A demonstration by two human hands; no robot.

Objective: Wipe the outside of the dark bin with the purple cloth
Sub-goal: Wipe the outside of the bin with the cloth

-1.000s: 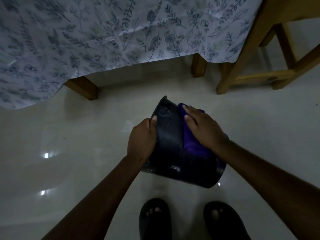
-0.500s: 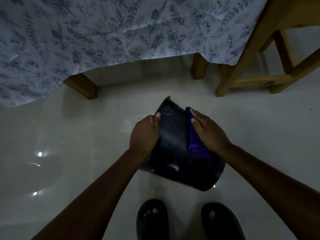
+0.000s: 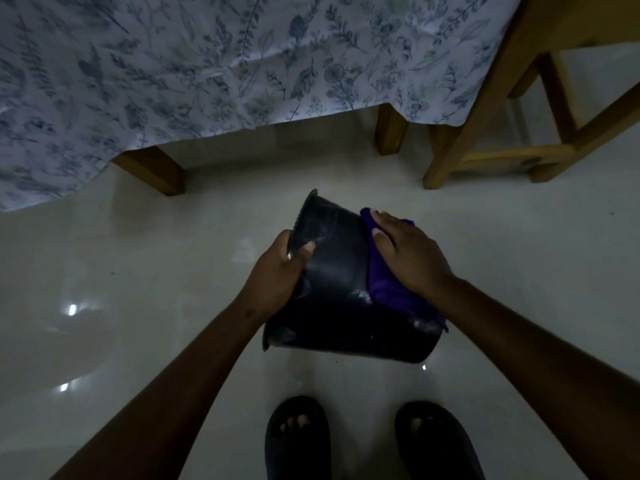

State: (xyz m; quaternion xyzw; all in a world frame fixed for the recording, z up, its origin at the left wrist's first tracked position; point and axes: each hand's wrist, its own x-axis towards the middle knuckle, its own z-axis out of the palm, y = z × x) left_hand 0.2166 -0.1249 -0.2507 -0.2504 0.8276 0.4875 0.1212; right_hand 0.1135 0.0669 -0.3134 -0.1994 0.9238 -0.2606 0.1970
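Observation:
The dark bin (image 3: 332, 271) is held tilted on its side above the pale floor, its rim toward the left and far side. My left hand (image 3: 277, 271) grips the rim, thumb on the outer wall. A purple cloth (image 3: 381, 282) lies against the bin's right outer side. My right hand (image 3: 408, 254) presses flat on the cloth, fingers pointing away from me. Much of the cloth is hidden under that hand.
A table with a leaf-patterned cloth (image 3: 207, 64) hangs over the far side, wooden legs (image 3: 152, 171) beneath. A wooden chair frame (image 3: 485, 133) stands at the far right. My feet in dark slippers (image 3: 298, 441) are below the bin on the glossy floor.
My right hand and the cloth have slid rightward around the bin's side, exposing more dark wall between the hands. The left hand's thumb has shifted further onto the outer wall.

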